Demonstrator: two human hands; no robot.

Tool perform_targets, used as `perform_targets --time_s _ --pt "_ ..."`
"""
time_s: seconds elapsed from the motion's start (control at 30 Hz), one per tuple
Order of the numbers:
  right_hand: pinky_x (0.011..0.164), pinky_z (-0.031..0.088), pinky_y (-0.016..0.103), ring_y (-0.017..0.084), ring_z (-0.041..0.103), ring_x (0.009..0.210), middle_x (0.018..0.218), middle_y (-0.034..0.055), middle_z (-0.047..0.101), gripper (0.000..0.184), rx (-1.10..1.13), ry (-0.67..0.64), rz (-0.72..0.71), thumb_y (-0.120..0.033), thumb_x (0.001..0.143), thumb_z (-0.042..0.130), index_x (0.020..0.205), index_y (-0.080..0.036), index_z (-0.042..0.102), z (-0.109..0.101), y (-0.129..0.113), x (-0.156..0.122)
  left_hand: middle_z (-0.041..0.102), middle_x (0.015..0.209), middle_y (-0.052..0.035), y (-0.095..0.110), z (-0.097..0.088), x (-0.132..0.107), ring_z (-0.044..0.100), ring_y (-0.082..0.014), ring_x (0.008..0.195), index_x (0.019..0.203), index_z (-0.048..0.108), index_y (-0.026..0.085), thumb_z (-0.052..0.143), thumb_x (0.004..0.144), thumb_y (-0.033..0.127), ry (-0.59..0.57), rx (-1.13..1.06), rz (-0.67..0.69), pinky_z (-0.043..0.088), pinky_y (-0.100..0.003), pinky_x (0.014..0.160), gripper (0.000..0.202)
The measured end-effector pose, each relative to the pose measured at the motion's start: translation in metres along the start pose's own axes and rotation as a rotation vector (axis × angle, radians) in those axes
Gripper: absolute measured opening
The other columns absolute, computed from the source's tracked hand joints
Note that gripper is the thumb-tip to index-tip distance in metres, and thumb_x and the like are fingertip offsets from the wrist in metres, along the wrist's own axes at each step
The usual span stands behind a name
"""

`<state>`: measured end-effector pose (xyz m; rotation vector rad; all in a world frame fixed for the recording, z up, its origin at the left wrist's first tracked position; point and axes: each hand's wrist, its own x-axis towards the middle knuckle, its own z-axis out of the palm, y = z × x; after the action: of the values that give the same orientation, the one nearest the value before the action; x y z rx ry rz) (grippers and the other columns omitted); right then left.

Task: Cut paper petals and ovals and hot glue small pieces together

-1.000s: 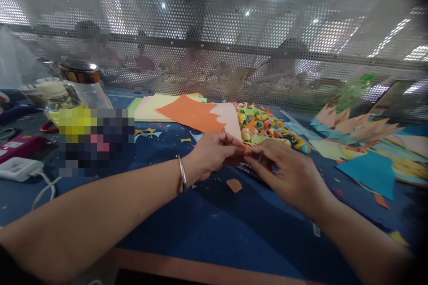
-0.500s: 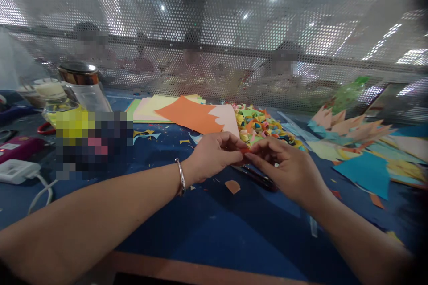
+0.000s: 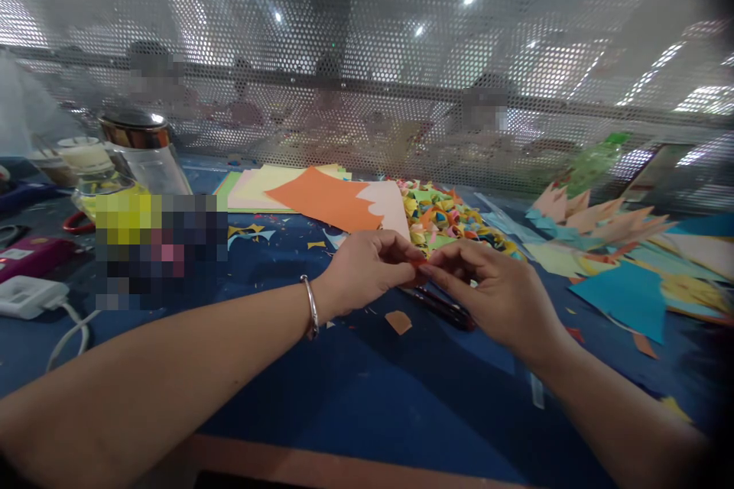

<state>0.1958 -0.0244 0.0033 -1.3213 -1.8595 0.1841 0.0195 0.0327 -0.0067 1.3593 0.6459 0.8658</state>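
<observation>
A small orange-red paper piece [image 3: 420, 262] is pinched between the fingertips of my left hand [image 3: 372, 267] and my right hand [image 3: 487, 283], which meet above the blue table [image 3: 344, 397]. Fingers cover most of the piece, so its shape cannot be made out. Under my hands lies a dark, slim tool [image 3: 441, 307], partly hidden. Closer to me is a brown paper scrap [image 3: 399, 322]. Right behind the fingers rises a heap of small folded colored papers [image 3: 453, 214]. An orange sheet with a scalloped edge [image 3: 321, 195] lies left of that heap.
At left stand a clear jar [image 3: 146, 153], a bottle with yellow liquid [image 3: 95, 176] and a white charger [image 3: 34, 296] with its cable. Pointed paper shapes [image 3: 596, 218] and a blue sheet [image 3: 625, 294] lie at right. A perforated metal screen [image 3: 355, 38] closes off the back.
Both hands stay together on the orange-red paper piece with hardly any movement. The whole view has shifted very slightly.
</observation>
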Motion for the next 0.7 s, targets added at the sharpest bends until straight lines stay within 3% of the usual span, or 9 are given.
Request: perform_targets --time_s 0.23,0.53,0.7 --pt "0.046 0.041 0.026 0.013 0.054 0.051 0.063 -0.0005 0.062 0.019 -0.018 -0.032 0.007 -0.039 0.090 0.064 0.080 -0.023 0.066 0.000 0.003 -0.001 0.070 0.067 -0.0001 0.006 0.000 -0.002 0.068 -0.0069 0.062 0.075 0.067 0.012 0.069 0.073 -0.001 0.007 0.002 -0.062 0.055 -0.021 0.070 0.013" --pt "0.048 0.042 0.026 0.012 0.054 0.052 0.067 -0.0005 0.062 0.021 0.013 -0.121 0.020 -0.040 0.092 0.062 0.082 -0.022 0.065 -0.001 0.004 -0.002 0.067 0.059 -0.0011 0.023 0.006 -0.007 0.067 -0.0074 0.054 0.066 0.065 0.011 0.060 0.083 0.000 0.027 -0.086 -0.277 0.054 -0.021 0.065 0.021" --pt "0.045 0.042 0.025 0.013 0.055 0.051 0.066 0.0006 0.064 0.027 0.096 -0.157 0.097 -0.047 0.088 0.066 0.085 -0.021 0.064 -0.001 0.003 0.000 0.066 0.057 -0.0004 0.027 0.006 -0.007 0.066 -0.0082 0.052 0.063 0.062 0.011 0.058 0.082 -0.002 0.011 -0.086 -0.298 0.053 -0.022 0.065 0.023"
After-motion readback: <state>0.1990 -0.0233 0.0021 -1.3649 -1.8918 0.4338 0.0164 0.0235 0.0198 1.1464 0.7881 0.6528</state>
